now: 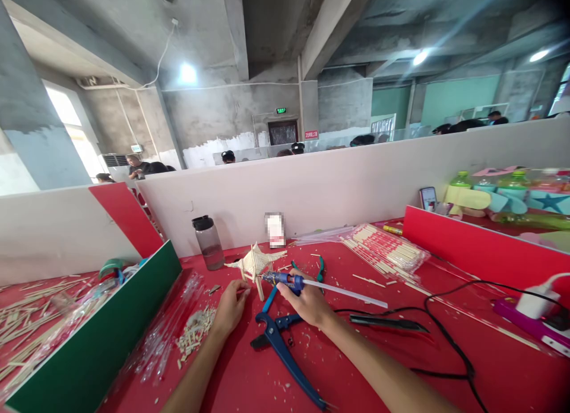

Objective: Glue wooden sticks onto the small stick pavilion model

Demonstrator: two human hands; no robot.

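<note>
While the glue gun [285,279] is held in the right hand [307,303], its nozzle is pointed to the left at the stick model [256,261], and the tip is touching or almost touching it. The right grip is closed around the gun's blue body, and a long white glue stick [351,294] is seen coming out of the back of the gun toward the right. The left hand [231,309] is placed at the foot of the model; its fingers are closed on one of the lower sticks, near the counter [378,365].

The model is standing upright on the red counter, in front of the white partition [338,187]. Blue cutters [280,342] are lying on the counter below both hands, with the handles pointing toward the person. A small green tool [319,269] is seen just behind the right hand. A pile of short stick pieces [193,336] is lying left of the left hand, beside clear plastic wrap [164,336]. A dark bottle [208,242] is standing left of the model, close to the partition. A bag of long sticks [387,253] is lying to the right, well apart from the hands. A black cable [445,336] is running across the counter on the right side. A green board [102,342] is closing the counter on the left.
</note>
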